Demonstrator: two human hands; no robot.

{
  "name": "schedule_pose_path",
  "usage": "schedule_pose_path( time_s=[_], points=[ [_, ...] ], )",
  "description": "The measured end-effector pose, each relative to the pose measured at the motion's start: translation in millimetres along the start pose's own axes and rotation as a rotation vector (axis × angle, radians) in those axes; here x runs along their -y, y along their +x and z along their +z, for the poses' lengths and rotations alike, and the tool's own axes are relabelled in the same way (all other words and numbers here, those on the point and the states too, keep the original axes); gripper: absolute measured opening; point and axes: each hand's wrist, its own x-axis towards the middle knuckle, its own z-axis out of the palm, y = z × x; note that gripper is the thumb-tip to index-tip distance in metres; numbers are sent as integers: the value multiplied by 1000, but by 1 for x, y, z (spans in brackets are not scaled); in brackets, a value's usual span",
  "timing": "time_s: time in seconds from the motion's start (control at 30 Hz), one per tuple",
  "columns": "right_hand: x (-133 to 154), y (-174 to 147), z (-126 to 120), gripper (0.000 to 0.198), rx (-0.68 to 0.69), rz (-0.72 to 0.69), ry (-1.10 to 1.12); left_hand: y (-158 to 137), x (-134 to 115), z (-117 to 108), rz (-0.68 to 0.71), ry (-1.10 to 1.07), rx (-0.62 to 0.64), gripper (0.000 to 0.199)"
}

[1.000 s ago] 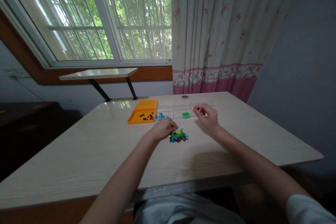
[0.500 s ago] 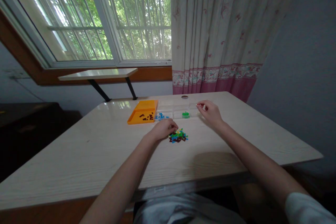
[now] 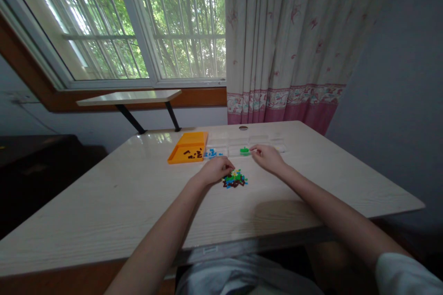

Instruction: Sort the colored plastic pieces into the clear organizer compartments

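Note:
My left hand (image 3: 216, 170) rests at the left side of a loose pile of small plastic pieces (image 3: 236, 179) in green, blue, brown and yellow. Its fingers are bent and pinched together at the pile's edge; anything between them is too small to make out. Beside the green pieces (image 3: 244, 150) in a clear compartment tray (image 3: 238, 141), my right hand (image 3: 268, 157) reaches in from the right. The fingers point left, slightly apart, with nothing visible in them. Blue pieces (image 3: 212, 152) lie in the tray's left front compartment.
An orange open case (image 3: 189, 138) holding brown pieces (image 3: 195, 153) stands left of the clear tray. A raised shelf (image 3: 129, 97) on black brackets rises at the back left of the desk (image 3: 114, 203). A round desk fitting (image 3: 243, 127) and a curtain (image 3: 277, 55) are behind.
My right hand has moved left and toward me, from the tray's right part to beside the green pieces. The small pale piece at its fingertips no longer shows there. My left hand stays at the pile.

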Motion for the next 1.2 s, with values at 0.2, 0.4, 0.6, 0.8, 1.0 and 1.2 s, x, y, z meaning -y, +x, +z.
schedule_pose_path(
  time_s=[0.2, 0.4, 0.6, 0.8, 1.0, 1.2],
  points=[
    [33, -13, 8, 22, 176, -169, 29, 1, -3, 0, -27, 62, -12, 23],
    [32, -15, 11, 22, 217, -182, 45, 0, -4, 1, -70, 49, 3, 21],
    [32, -15, 10, 21, 191, -179, 62, -2, -4, 0, -66, 20, -1, 19],
    [35, -16, 9, 21, 197, -190, 67, 1, -4, 1, -64, 51, 1, 17],
    [35, -15, 9, 21, 208, -187, 72, 1, -4, 3, -57, 48, -26, 16],
    [36, -17, 10, 19, 185, -169, 79, 3, -6, 5, -25, -86, -130, 17]
  ],
)
